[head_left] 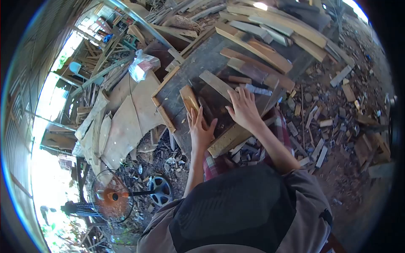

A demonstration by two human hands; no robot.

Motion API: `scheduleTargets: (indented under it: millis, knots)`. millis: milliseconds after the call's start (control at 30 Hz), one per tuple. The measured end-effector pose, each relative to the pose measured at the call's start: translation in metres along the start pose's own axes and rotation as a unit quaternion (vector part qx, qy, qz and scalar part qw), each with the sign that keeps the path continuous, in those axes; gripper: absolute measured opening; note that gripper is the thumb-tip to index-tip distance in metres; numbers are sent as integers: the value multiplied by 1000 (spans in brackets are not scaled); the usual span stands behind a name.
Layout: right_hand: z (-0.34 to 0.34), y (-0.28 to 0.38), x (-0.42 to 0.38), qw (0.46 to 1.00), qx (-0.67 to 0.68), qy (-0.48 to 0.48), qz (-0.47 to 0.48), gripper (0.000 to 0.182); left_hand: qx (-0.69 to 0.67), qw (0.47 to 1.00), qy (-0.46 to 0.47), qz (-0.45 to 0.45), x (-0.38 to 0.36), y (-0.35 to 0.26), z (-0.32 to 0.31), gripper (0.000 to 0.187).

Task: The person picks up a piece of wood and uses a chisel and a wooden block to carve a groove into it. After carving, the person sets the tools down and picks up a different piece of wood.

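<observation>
My left hand (200,128) lies flat on the dark workbench (198,63), fingers spread, its fingertips touching the near end of a short light wooden block (188,98). My right hand (243,107) rests palm down on a dark board (219,110) in the middle of the bench, fingers apart, nothing gripped. A long pale plank (216,83) runs diagonally just beyond both hands. A thick light timber (228,139) forms the bench's near edge below my wrists.
Several planks and offcuts (261,50) are piled on the far side of the bench. Wood scraps (329,109) litter the ground at right. Plywood sheets (126,114) and a plastic bag (141,65) lie at left. A floor fan (114,196) stands low left.
</observation>
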State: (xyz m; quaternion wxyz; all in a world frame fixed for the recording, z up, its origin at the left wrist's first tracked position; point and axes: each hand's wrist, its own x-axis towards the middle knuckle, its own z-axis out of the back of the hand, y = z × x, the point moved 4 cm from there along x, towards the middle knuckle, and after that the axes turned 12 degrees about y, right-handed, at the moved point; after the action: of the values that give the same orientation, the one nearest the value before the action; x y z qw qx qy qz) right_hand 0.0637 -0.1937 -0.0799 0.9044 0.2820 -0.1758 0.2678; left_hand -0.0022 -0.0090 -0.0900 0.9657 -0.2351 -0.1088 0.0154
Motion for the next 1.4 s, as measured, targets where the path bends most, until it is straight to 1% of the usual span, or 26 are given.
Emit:
scheduleTargets:
  millis: [100,167,233,300,333,433,467,500,533,600,633,700,733,800,833,867,900,933,967,1033,1133,1167,1233,1267,1367,1400]
  knots:
    - [0,14,8,996,-59,-44,53,44,-19,999,-43,-22,7,-6,-11,72]
    - [-7,26,11,992,-36,1,122,39,-10,998,-53,-35,9,-13,-9,73]
    - [-12,39,14,979,33,135,149,33,-18,997,-58,-47,11,-14,-9,75]
    - [-17,50,12,985,5,124,119,30,-70,995,-39,-54,12,-8,-9,75]
    - [-18,54,10,988,-3,118,104,31,-97,993,-25,-59,11,-4,-10,74]
    - [-23,57,9,992,-13,111,58,37,-111,990,-20,-85,3,10,-12,77]
    - [-28,56,10,992,-9,116,49,39,-79,991,-3,-106,0,11,-10,84]
    - [-31,56,10,992,-4,122,39,42,-90,991,15,-94,-3,11,-5,85]
    - [-33,56,13,986,8,168,17,45,-102,991,34,-81,-5,10,0,87]
    - [-37,57,15,979,27,201,3,45,-124,988,72,-54,-8,12,4,90]
    - [-40,58,16,975,36,218,-3,45,-148,984,68,-73,-7,14,5,90]
    - [-48,54,22,975,76,208,-7,47,-201,972,58,-106,-6,21,1,92]
    - [-53,52,18,972,96,213,-15,47,-238,965,61,-86,-6,31,-7,96]
    - [-53,50,19,972,104,204,-42,51,-318,941,43,-111,-9,44,-13,96]
    - [-52,46,21,956,143,241,-86,51,-406,906,29,-116,-10,41,-11,93]
    - [-53,40,18,966,170,179,-73,49,-491,863,11,-117,-13,37,-6,91]
    - [-56,31,18,951,223,189,-99,52,-504,858,-2,-102,-18,33,-2,88]
    - [-52,30,21,937,235,230,-115,54,-512,854,-17,-91,-22,33,1,86]
    - [-48,31,20,948,227,188,-117,52,-488,868,-31,-85,-26,34,2,85]
    - [-33,42,21,940,214,231,-131,50,-433,896,-58,-79,-33,33,2,83]
    - [-39,55,14,970,65,218,-88,47,-322,941,-105,-26,-49,25,3,69]
    - [-40,57,14,965,47,239,-98,46,-276,953,-122,-7,-52,24,4,65]
    - [-37,63,17,953,9,279,-117,44,-271,953,-135,15,-60,20,4,57]
    - [-35,63,18,948,-1,291,-131,48,-269,953,-141,27,-65,19,3,53]
    - [-37,45,18,935,80,317,-141,48,-174,975,-133,20,-75,20,0,47]
    - [-34,38,19,919,128,331,-171,50,-167,977,-131,25,-78,20,-1,46]
